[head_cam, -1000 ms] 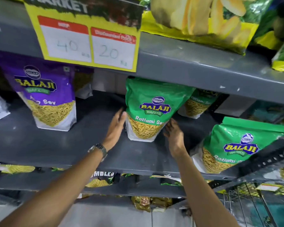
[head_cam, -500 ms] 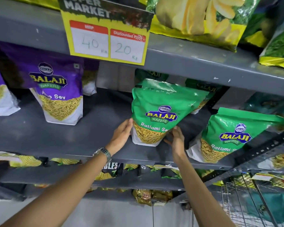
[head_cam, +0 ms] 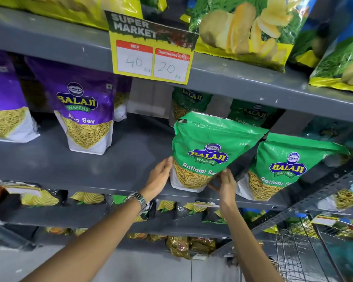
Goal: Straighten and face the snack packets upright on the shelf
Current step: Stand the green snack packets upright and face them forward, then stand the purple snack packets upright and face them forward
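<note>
A green Ratlami Sev packet [head_cam: 208, 147] stands near the front edge of the grey shelf [head_cam: 102, 171], its label facing me and its top leaning left. My left hand [head_cam: 158, 179] grips its lower left side; my right hand [head_cam: 224, 184] holds its lower right corner from underneath. A second green packet [head_cam: 283, 165] stands just to its right, tilted. Two more green packets [head_cam: 189, 100] sit further back in shadow. Purple Aloo Sev packets [head_cam: 84, 110] stand upright to the left.
A yellow price sign [head_cam: 151, 55] hangs from the upper shelf edge. Big chip bags [head_cam: 243, 31] lie on the shelf above. Smaller packets [head_cam: 41, 197] line the shelf below. A wire basket [head_cam: 298, 253] sits at lower right.
Both hands have drawn the green packet from deeper on the shelf forward to the front edge, closer to the second green packet. The view has shifted left and up.
</note>
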The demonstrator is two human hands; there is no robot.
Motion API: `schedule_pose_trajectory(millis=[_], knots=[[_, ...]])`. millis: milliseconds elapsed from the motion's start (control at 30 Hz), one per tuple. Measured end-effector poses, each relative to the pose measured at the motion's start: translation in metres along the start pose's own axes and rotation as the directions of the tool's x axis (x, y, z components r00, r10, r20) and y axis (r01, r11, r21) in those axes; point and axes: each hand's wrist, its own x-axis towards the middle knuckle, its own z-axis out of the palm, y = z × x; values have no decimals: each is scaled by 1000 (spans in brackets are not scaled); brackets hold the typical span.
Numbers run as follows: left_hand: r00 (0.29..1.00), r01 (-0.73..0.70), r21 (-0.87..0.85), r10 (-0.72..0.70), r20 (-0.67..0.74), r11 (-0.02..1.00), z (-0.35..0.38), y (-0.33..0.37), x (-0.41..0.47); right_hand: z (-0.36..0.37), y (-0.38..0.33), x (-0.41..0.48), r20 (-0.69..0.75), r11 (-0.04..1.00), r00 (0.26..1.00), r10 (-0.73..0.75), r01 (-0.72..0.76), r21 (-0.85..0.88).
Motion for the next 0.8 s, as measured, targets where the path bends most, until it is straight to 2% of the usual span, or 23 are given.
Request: schedule_pose_trajectory(millis=[233,367,467,533,600,633,667,700,733,800], knots=[[999,6,-12,-7,-36,1000,3,0,-2,2,0,-1,-36,1000,999,4,-4,-2],[999,-20,-18,19,-40,1000,3,4,-10,9,0,-3,-101,999,994,28,-25,27],[1000,-24,62,24,3,998,-1,8,-12,18,-4,-9,-187,995,979,85,-75,64],[999,-24,121,22,24,992,-10,13,-10,25,-6,-18,-424,999,905,29,-20,27],[999,-53,87,54,0,995,-29,17,-10,41,-12,-38,-678,975,706,-207,205,-84],[995,-90,29,91,-32,996,-43,18,-11,55,-13,-52,-718,936,620,-316,327,-130],[988,-134,-37,131,-87,990,-60,17,-14,73,-12,-66,-695,893,592,-408,416,-170],[971,-185,-95,167,-170,978,-79,15,-16,93,-8,-80,-622,852,612,-490,486,-194],[941,-236,-130,193,-279,963,-101,12,-19,115,-3,-92,-519,826,659,-544,530,-192],[828,-310,-119,207,-521,943,-152,4,-20,165,6,-106,-291,828,776,-559,541,-148]])
